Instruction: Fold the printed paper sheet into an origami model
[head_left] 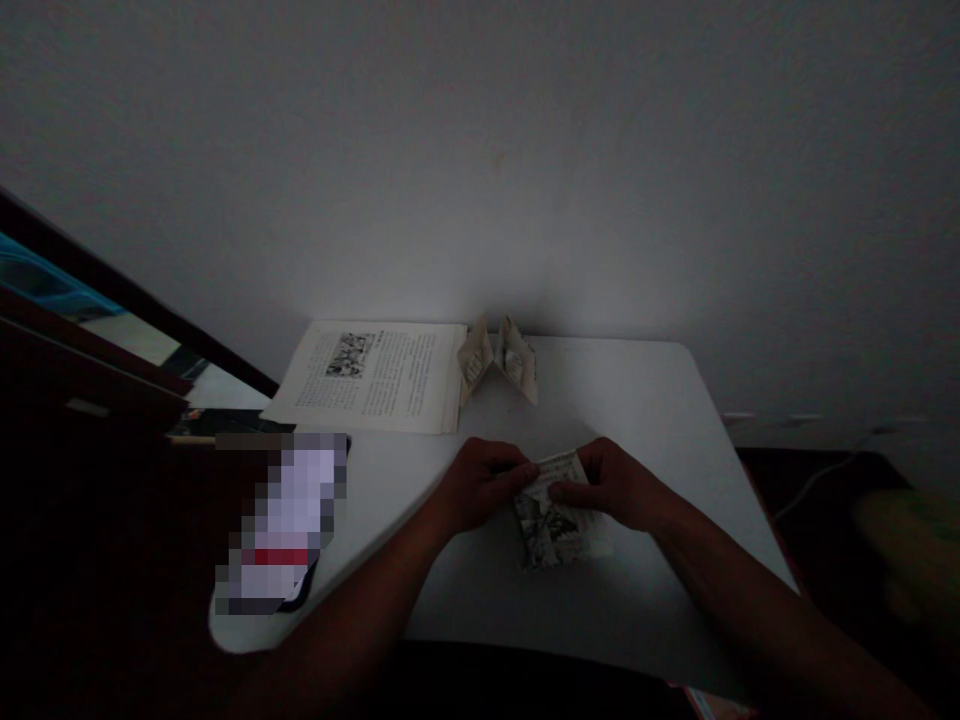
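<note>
Over the near middle of the white table, a folded sheet of printed paper (pixel 553 535) is pinched between both my hands. The left hand (pixel 484 485) grips its upper left edge, thumb on top. On its upper right side my right hand (pixel 611 482) holds it, thumb pressed flat on the face. Print and a dark picture show on the paper; its underside and the fingers beneath it are hidden. Just beyond my hands stands a folded paper shape (pixel 516 365) with pointed peaks, made of printed paper.
A stack of printed pages (pixel 397 385) lies at the table's back left. A phone (pixel 289 515) with a blurred-out screen rests at the left edge of the white table (pixel 637 390). The wall (pixel 480 200) rises behind the table. A pale cable (pixel 817 480) runs at the right.
</note>
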